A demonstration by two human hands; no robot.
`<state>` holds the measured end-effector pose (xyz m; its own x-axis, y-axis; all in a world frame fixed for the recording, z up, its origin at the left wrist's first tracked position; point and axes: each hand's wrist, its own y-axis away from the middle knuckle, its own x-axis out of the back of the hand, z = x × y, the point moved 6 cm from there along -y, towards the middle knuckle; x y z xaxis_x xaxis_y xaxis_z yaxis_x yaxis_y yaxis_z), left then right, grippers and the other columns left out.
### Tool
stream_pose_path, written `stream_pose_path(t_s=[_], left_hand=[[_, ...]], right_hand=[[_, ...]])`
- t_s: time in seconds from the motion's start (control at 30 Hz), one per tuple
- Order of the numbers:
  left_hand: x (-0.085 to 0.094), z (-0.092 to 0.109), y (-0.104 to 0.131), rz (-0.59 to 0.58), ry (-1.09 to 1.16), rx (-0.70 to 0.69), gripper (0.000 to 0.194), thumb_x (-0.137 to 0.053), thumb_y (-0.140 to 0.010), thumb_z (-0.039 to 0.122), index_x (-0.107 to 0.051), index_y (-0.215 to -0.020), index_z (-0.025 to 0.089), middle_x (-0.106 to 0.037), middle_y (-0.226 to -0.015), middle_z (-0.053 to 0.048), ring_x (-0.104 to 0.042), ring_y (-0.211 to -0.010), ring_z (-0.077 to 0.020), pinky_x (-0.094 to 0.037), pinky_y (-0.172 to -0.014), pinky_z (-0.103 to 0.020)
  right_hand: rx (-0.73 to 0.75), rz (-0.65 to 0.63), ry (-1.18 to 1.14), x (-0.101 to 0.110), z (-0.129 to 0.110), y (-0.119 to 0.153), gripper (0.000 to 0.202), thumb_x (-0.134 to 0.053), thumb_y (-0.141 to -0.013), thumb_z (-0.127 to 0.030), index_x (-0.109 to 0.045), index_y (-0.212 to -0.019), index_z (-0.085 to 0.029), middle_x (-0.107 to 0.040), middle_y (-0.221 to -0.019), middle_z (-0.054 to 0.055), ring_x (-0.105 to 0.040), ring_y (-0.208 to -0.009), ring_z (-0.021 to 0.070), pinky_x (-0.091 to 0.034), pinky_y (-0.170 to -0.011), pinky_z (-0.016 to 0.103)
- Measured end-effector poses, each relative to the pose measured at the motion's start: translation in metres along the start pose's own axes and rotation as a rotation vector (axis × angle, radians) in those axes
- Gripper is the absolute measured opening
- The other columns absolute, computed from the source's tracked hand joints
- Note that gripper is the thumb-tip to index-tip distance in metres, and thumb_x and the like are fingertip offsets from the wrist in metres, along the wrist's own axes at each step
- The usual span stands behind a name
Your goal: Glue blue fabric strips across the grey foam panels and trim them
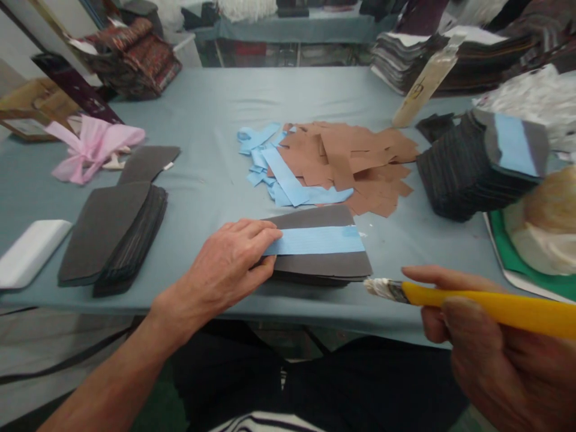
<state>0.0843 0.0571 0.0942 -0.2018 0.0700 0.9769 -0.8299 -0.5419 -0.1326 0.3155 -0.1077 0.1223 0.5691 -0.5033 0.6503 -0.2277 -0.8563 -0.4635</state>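
Observation:
A stack of dark grey pieces (315, 265) lies near the table's front edge, with a light blue strip (321, 240) across its top. My left hand (238, 255) is closed round the stack's left end, its fingertips on the strip and its thumb along the near side. In my right hand (481, 336) is a glue brush (486, 307) with a yellow handle. Its bristles, coated in white, point left beside the stack's right corner. Behind the stack spreads a heap of brown pieces (342, 156), with loose blue strips (283, 177) at its left.
On the left stand another dark stack (108, 234), a white block (33, 252) and a pink cloth bow (85, 150). To the right are a tall dark stack (472, 162), a bottle (425, 81) and a pale tub (549, 222) on a green board (506, 246).

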Motion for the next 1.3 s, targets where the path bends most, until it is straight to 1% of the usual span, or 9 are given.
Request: stream_pose_path(t_s=[0.1,0.2,0.33,0.47,0.53,0.57,0.8,1.07,1.3], left_hand=[[-0.001,0.0,0.0,0.009,0.028,0.003,0.03,-0.056,-0.098,0.023,-0.068,-0.125,0.02,-0.075,-0.134,-0.012,-0.071,-0.121,-0.031,-0.058,-0.104,-0.049],[-0.002,-0.002,0.001,0.018,0.041,0.017,0.031,-0.057,-0.097,0.024,-0.069,-0.126,0.019,-0.074,-0.136,-0.014,-0.069,-0.125,-0.0328,-0.058,-0.105,-0.051],[-0.004,-0.003,0.003,0.044,0.073,0.023,0.033,-0.056,-0.097,0.023,-0.069,-0.127,0.016,-0.073,-0.137,-0.016,-0.069,-0.127,-0.0352,-0.057,-0.106,-0.056],[-0.008,-0.003,0.006,0.06,0.09,0.043,0.034,-0.057,-0.097,0.023,-0.068,-0.128,0.017,-0.072,-0.139,-0.016,-0.068,-0.129,-0.0349,-0.057,-0.106,-0.056],[-0.01,-0.002,0.007,0.077,0.094,0.05,0.034,-0.058,-0.096,0.022,-0.067,-0.128,0.018,-0.072,-0.139,-0.016,-0.068,-0.129,-0.0346,-0.056,-0.106,-0.055],[-0.01,-0.001,0.008,0.091,0.095,0.051,0.034,-0.058,-0.096,0.021,-0.067,-0.128,0.017,-0.072,-0.139,-0.016,-0.068,-0.128,-0.0347,-0.056,-0.105,-0.055],[-0.012,0.003,0.01,0.151,0.088,0.032,0.031,-0.059,-0.095,0.019,-0.069,-0.124,0.014,-0.073,-0.136,-0.016,-0.069,-0.125,-0.0354,-0.057,-0.101,-0.053],[-0.012,0.001,0.012,0.199,0.111,0.023,0.031,-0.062,-0.093,0.018,-0.071,-0.122,0.013,-0.075,-0.135,-0.015,-0.07,-0.123,-0.0354,-0.056,-0.102,-0.053],[-0.014,0.001,0.012,0.237,0.117,0.045,0.027,-0.059,-0.094,0.017,-0.072,-0.119,0.015,-0.076,-0.133,-0.014,-0.07,-0.122,-0.0349,-0.056,-0.102,-0.053]], right_hand=[[0.067,-0.072,0.05,-0.004,-0.01,-0.019,0.038,-0.053,-0.11,-0.046,-0.082,-0.096,-0.025,-0.054,-0.043,-0.004,-0.046,-0.026,0.0127,-0.031,-0.03,0.028],[0.003,-0.233,-0.109,-0.018,-0.012,-0.034,0.056,-0.048,-0.11,-0.057,-0.08,-0.08,-0.023,-0.05,-0.041,-0.004,-0.041,-0.028,0.0107,-0.034,-0.032,0.027],[-0.24,-0.671,-0.399,-0.061,-0.014,-0.034,0.069,-0.045,-0.105,-0.073,-0.074,-0.069,-0.022,-0.053,-0.051,-0.002,-0.044,-0.042,0.0103,-0.036,-0.037,0.023],[-0.411,-1.11,-0.67,-0.101,-0.026,-0.026,0.071,-0.047,-0.1,-0.08,-0.068,-0.068,-0.02,-0.044,-0.053,-0.004,-0.036,-0.047,0.0093,-0.028,-0.042,0.024],[-0.464,-1.259,-0.774,-0.114,-0.032,-0.026,0.072,-0.048,-0.098,-0.082,-0.065,-0.066,-0.019,-0.039,-0.051,-0.006,-0.032,-0.047,0.009,-0.024,-0.044,0.025],[-0.485,-1.295,-0.804,-0.118,-0.034,-0.028,0.072,-0.049,-0.097,-0.083,-0.064,-0.065,-0.019,-0.038,-0.05,-0.006,-0.031,-0.047,0.009,-0.024,-0.045,0.025],[-0.639,-1.359,-0.905,-0.144,-0.035,-0.022,0.071,-0.053,-0.092,-0.085,-0.059,-0.064,-0.02,-0.034,-0.044,-0.009,-0.025,-0.042,0.0075,-0.022,-0.044,0.024],[-0.809,-1.323,-0.963,-0.155,-0.027,-0.011,0.07,-0.055,-0.092,-0.083,-0.057,-0.061,-0.02,-0.028,-0.038,-0.011,-0.021,-0.037,0.0055,-0.019,-0.039,0.022],[-0.981,-1.215,-1.027,-0.161,-0.023,0.003,0.069,-0.062,-0.085,-0.086,-0.056,-0.064,-0.021,-0.023,-0.037,-0.013,-0.019,-0.035,0.0059,-0.019,-0.037,0.02]])
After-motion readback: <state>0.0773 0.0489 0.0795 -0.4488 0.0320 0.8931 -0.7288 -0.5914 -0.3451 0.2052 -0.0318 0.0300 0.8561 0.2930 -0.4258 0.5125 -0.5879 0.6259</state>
